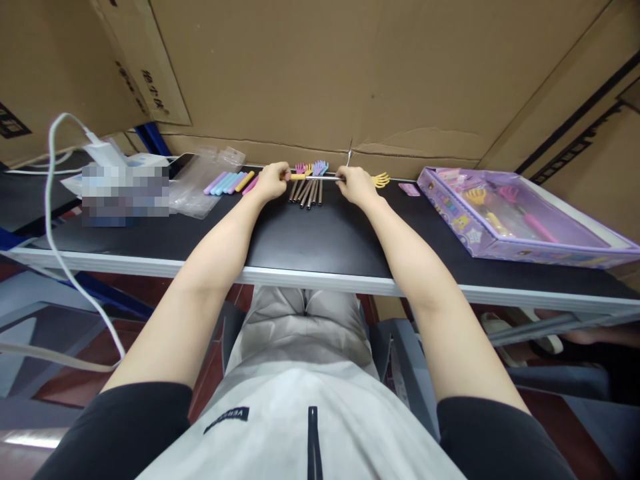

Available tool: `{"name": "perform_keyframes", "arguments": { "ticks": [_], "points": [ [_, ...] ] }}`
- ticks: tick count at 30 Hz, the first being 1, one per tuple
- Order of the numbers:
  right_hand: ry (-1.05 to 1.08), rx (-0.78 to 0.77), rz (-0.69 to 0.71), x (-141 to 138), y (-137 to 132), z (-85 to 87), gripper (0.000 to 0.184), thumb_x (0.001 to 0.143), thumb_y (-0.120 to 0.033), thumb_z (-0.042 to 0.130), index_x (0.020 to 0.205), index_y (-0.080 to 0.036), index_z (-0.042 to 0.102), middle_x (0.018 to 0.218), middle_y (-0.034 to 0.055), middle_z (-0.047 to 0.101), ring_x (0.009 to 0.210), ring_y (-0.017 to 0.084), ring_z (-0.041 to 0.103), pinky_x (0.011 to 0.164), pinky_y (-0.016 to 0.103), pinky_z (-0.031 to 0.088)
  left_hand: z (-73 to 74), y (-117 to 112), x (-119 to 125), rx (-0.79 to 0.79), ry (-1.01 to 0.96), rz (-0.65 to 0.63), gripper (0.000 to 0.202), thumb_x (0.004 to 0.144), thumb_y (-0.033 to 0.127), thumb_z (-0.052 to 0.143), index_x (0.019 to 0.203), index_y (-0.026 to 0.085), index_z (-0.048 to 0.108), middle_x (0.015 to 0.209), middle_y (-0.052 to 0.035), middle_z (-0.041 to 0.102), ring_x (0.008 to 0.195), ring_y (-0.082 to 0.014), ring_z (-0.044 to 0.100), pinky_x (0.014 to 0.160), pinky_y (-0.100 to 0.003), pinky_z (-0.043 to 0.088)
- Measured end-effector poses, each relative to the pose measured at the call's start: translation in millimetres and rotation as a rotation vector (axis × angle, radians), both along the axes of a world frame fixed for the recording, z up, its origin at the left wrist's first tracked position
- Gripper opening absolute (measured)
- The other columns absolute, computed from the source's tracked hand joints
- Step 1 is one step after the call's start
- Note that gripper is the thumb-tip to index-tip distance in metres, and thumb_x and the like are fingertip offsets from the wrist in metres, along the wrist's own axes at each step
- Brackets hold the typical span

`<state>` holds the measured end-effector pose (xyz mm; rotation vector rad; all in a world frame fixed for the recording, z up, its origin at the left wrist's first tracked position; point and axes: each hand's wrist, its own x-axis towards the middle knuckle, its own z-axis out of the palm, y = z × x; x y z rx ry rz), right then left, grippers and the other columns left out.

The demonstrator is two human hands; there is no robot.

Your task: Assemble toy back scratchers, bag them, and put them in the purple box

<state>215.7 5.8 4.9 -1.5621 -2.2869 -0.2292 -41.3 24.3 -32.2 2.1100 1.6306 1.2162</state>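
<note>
Both of my hands are closed on one back scratcher (323,178), held level across the far side of the black table. My left hand (274,181) grips its yellow handle. My right hand (357,185) is wrapped round the metal rod, and a yellow claw (381,180) shows just past it. Below the held rod lie several metal rods (307,195) with pink, yellow and blue claws (320,167), fanned out side by side. Beside my left hand is a row of loose handles (229,183) in purple, blue, yellow and pink.
Clear plastic bags (200,183) lie left of the handles, near a white cable (50,173). A purple display box (470,230) with back scratchers inside stands at the right, with a small pink card (409,189) beside it. Cardboard (300,73) walls off the back.
</note>
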Motion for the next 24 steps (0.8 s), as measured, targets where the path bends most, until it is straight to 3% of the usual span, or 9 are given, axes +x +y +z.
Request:
{"name": "perform_keyframes", "arguments": {
  "ticks": [6,15,21,24],
  "points": [
    [0.103,0.017,0.095,10,17,-8.7,0.030,0.096,-0.020,0.063,0.120,-0.021,0.080,0.117,0.0121,0.080,0.112,0.034,0.069,0.095,0.044,0.053,-6.5,10,-3,0.029,-0.034,-0.019,0.017,0.068,0.008,0.057,0.075,0.023,0.055,0.072,-0.0001,0.056,0.086,-0.0223,0.056,0.093,-0.036,0.048],
    [0.119,-0.024,0.177,14,23,-9.0,0.036,0.096,-0.023,0.063,0.125,-0.025,0.084,0.120,0.0105,0.081,0.122,0.038,0.070,0.103,0.049,0.051,3.5,3,-6,0.033,0.032,-0.097,0.016,0.066,0.006,0.055,0.074,0.021,0.056,0.073,-0.0004,0.056,0.076,-0.0185,0.053,0.081,-0.033,0.046],
    [0.107,-0.065,0.220,16,25,-8.1,0.033,0.097,-0.026,0.062,0.120,-0.023,0.085,0.117,0.0123,0.082,0.117,0.037,0.069,0.102,0.048,0.050,12.1,-9,-8,0.065,0.193,-0.035,0.033,0.075,0.017,0.066,0.108,0.020,0.070,0.099,-0.0066,0.072,0.098,-0.0260,0.065,0.099,-0.041,0.048],
    [0.115,-0.094,0.212,17,22,-5.3,0.031,0.096,-0.029,0.062,0.115,-0.019,0.085,0.109,0.0135,0.081,0.110,0.035,0.069,0.099,0.045,0.048,15.6,-12,-9,0.004,0.252,-0.079,0.029,0.084,0.027,0.068,0.111,0.019,0.073,0.102,-0.0090,0.074,0.104,-0.0280,0.066,0.101,-0.041,0.047]
  ]
}}
